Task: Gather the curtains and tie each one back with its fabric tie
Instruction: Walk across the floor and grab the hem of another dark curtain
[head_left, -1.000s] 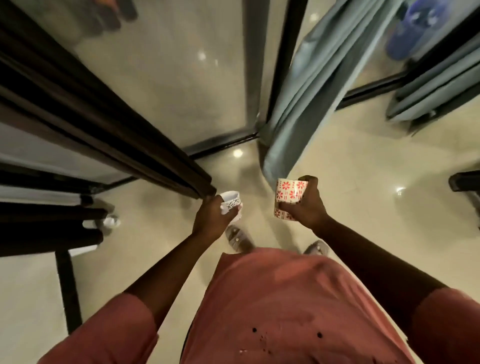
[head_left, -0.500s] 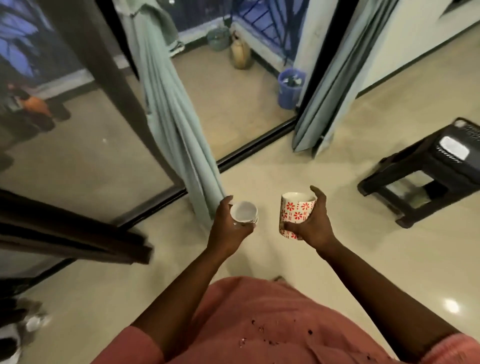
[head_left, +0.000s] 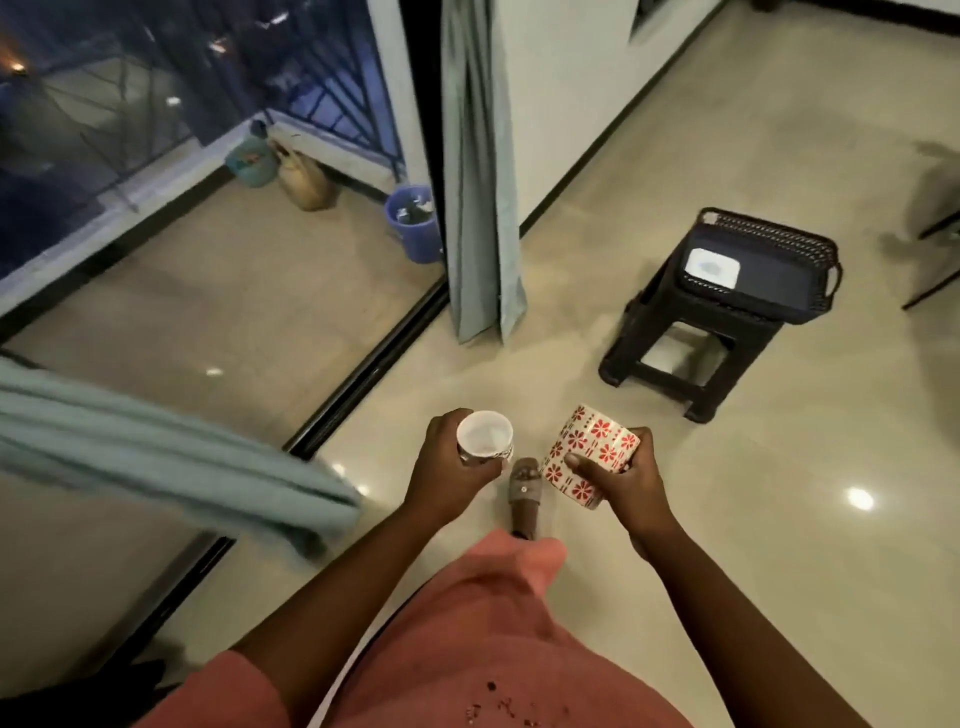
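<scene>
A pale grey-green curtain (head_left: 480, 208) hangs gathered beside the glass door frame, its hem just above the floor. A second curtain of the same cloth (head_left: 171, 457) stretches across the left side in front of the glass. I see no fabric tie. My left hand (head_left: 457, 467) grips a small white cup (head_left: 485, 436), open end up. My right hand (head_left: 618, 475) holds a white mug with red flowers (head_left: 587, 454), tilted to the left. Both hands are in front of my body, well short of either curtain.
A black plastic stool (head_left: 691, 338) carries a black basket tray (head_left: 753, 265) with a white item in it, at the right. Behind the glass door (head_left: 223, 296) lies a balcony with a blue bucket (head_left: 415, 218) and pots. My sandalled foot (head_left: 524, 493) rests on glossy tile.
My view has swung right: the hanging curtain and the stool are now nearer the middle, and the other curtain has slid to the left edge. Both hands keep their cups; the mug has tilted.
</scene>
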